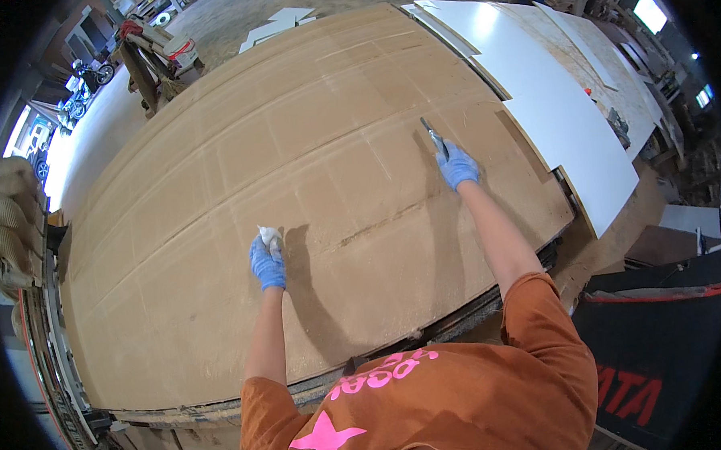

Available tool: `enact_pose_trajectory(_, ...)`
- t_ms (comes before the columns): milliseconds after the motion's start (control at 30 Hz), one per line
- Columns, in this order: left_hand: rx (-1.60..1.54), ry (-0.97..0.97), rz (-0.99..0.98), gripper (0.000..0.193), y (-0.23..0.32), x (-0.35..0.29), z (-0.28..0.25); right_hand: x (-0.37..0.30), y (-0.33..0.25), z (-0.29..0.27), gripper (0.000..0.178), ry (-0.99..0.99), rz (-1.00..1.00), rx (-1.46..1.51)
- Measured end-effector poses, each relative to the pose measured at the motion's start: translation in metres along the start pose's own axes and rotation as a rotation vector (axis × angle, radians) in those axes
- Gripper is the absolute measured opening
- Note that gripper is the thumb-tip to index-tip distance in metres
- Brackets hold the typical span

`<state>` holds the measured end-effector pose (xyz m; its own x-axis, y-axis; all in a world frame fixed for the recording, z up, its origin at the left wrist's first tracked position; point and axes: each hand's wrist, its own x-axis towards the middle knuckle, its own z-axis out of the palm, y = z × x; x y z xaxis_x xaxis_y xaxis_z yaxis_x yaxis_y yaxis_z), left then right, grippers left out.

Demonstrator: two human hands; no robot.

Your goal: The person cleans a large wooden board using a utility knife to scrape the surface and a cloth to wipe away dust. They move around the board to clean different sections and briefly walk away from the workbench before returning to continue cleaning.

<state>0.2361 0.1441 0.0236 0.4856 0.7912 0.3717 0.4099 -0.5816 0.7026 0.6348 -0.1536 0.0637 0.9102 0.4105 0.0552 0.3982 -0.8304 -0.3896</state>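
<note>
Both of my hands wear blue gloves and are held over a large brown board [243, 310]. My left hand [267, 265] is closed around a crumpled white rag [270, 237], which sticks up above the fingers; its exact material is hard to make out. Farther right, my right hand [459, 168] grips a slim, dark grey metal hand tool [431, 132] with its narrow end pointing away to the far left. Whether it is a knife or another tool cannot be told. Long scored lines and scuffs cross the board's surface, and shadows of both arms fall on it.
White panels [544, 108] overlap the board's right side, with a small dark tool [618, 128] on them. A bucket [180, 52] stands far left. Rolled material [8, 220] is stacked at the left edge. A black sheet [655, 349] lies lower right. White offcuts [279, 25] lie beyond the board.
</note>
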Motion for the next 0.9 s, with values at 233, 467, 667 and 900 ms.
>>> enact_pose_trajectory(233,0.161,0.003,-0.015,0.031,0.005,0.052,0.061,0.061,-0.02,0.024,0.048,-0.051,-0.07,-0.151)
enact_pose_trajectory(467,0.059,0.011,0.023,0.025,0.017,0.053,0.07,0.092,-0.014,0.031,0.045,-0.112,-0.023,-0.21)
enact_pose_trajectory(667,0.057,0.012,0.044,0.02,0.028,0.053,0.064,0.077,-0.029,0.025,0.043,-0.181,-0.03,-0.257)
enact_pose_trajectory(900,0.067,0.022,0.078,0.019,0.028,0.054,0.068,0.096,-0.035,0.023,0.041,-0.148,0.027,-0.256)
